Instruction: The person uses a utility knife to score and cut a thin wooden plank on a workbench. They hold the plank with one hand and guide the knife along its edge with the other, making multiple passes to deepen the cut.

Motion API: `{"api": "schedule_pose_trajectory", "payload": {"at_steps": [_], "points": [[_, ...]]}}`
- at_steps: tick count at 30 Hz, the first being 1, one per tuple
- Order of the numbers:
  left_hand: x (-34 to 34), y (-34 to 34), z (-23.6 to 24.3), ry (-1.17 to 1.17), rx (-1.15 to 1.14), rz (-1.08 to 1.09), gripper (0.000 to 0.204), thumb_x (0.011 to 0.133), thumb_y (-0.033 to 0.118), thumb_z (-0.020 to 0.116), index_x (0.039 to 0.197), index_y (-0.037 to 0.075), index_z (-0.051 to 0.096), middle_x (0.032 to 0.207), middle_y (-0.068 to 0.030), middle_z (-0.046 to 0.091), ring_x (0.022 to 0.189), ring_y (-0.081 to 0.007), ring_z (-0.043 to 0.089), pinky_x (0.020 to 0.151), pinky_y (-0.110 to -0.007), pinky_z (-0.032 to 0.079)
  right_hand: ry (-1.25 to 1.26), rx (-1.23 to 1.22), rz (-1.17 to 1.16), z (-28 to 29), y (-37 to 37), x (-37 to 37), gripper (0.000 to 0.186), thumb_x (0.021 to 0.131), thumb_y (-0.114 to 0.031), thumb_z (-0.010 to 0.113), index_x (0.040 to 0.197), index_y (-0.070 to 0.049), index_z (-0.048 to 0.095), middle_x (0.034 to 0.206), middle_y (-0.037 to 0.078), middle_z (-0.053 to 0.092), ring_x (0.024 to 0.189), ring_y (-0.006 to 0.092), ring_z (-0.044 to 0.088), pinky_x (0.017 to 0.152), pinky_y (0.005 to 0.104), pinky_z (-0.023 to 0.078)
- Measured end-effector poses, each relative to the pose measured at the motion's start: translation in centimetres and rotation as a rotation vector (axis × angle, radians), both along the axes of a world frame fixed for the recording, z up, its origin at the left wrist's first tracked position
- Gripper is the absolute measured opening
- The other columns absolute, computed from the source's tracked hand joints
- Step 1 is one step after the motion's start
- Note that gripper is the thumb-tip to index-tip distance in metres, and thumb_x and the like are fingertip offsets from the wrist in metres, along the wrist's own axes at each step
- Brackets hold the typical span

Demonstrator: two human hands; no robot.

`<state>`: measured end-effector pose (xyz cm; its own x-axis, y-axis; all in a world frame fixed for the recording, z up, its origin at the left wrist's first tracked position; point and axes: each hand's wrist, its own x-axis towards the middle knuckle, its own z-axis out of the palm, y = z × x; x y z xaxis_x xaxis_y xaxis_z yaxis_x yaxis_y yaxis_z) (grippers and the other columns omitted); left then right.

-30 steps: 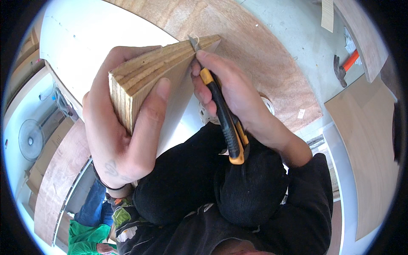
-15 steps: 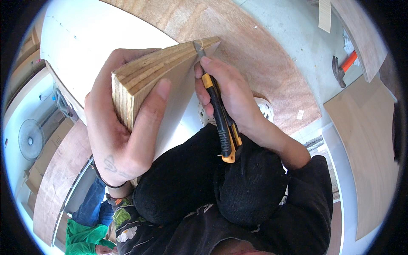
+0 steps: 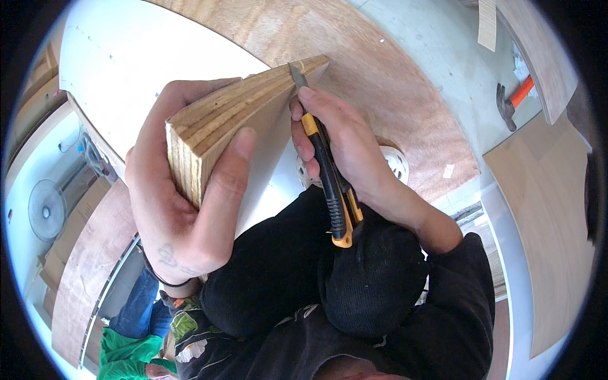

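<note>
My left hand (image 3: 190, 209) is wrapped round the near end of a thick plywood board (image 3: 228, 104), thumb on its right face and fingers over the left side. The board's layered edge faces up, tilted away from me toward the upper right. In my right hand (image 3: 348, 142) is a black and yellow utility knife (image 3: 332, 183), its butt end pointing down toward my knees. The knife's blade touches the layered edge near the board's far corner, where a thin pale curl of wood shows. My right thumb lies close behind the blade.
Beneath the board lie a plywood sheet (image 3: 405, 82) and a white panel (image 3: 120, 50). An orange-handled hammer (image 3: 510, 104) and another plywood sheet (image 3: 544, 234) are on the right. A fan (image 3: 47, 208) stands at left. A person in a green top (image 3: 130, 351) is at lower left.
The board and both hands have shifted only slightly. The knife blade has barely moved along the edge, and the curl of wood beside it looks a little different.
</note>
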<state>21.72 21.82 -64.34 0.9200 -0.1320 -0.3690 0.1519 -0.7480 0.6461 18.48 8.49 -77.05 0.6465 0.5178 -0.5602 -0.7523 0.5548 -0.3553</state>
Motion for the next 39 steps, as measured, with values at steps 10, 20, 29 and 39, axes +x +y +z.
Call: {"api": "schedule_pose_trajectory", "payload": {"at_steps": [10, 20, 29, 39], "points": [[0.2, 0.2, 0.1, 0.001, 0.034, -0.052, 0.034, 0.081, 0.014, 0.056, 0.107, -0.007, 0.054, 0.100, -0.0166, 0.059, 0.094, -0.0215, 0.055, 0.086, -0.031, 0.039, -0.015, 0.023, 0.001, 0.0, 0.1, -0.2, 0.033, 0.098, -0.036, 0.037, 0.088, -0.007, 0.049, 0.055, 0.002, 0.050, 0.040, 0.0092, 0.048, 0.037, 0.0206, 0.038], [0.1, 0.2, -0.1, -0.041, 0.003, -0.061, 0.031, 0.082, 0.011, 0.055, 0.107, -0.008, 0.055, 0.094, -0.0144, 0.060, 0.089, -0.0193, 0.054, 0.081, -0.029, 0.040, -0.011, 0.024, 0.023, 0.6, -0.1, -0.2, 0.033, 0.099, -0.036, 0.034, 0.088, -0.008, 0.047, 0.054, -0.001, 0.047, 0.039, 0.0062, 0.043, 0.036, 0.0184, 0.035], [0.4, 0.3, 0.1, -0.021, 0.036, -0.125, 0.027, 0.084, 0.011, 0.054, 0.105, -0.006, 0.056, 0.089, -0.0126, 0.060, 0.085, -0.0158, 0.054, 0.076, -0.025, 0.039, 0.008, 0.001, 0.016, 0.8, 0.2, 0.0, 0.031, 0.098, -0.034, 0.036, 0.087, -0.008, 0.048, 0.054, 0.000, 0.047, 0.039, 0.0059, 0.044, 0.037, 0.0182, 0.035], [0.2, 0.5, -0.3, -0.057, -0.052, -0.106, 0.025, 0.083, 0.010, 0.056, 0.103, -0.006, 0.056, 0.090, -0.0109, 0.061, 0.085, -0.0141, 0.054, 0.077, -0.026, 0.040, 0.007, 0.018, 0.010, 1.2, 0.1, -0.4, 0.031, 0.098, -0.034, 0.036, 0.087, -0.008, 0.048, 0.054, 0.000, 0.048, 0.037, 0.0064, 0.043, 0.035, 0.0188, 0.034]]}}
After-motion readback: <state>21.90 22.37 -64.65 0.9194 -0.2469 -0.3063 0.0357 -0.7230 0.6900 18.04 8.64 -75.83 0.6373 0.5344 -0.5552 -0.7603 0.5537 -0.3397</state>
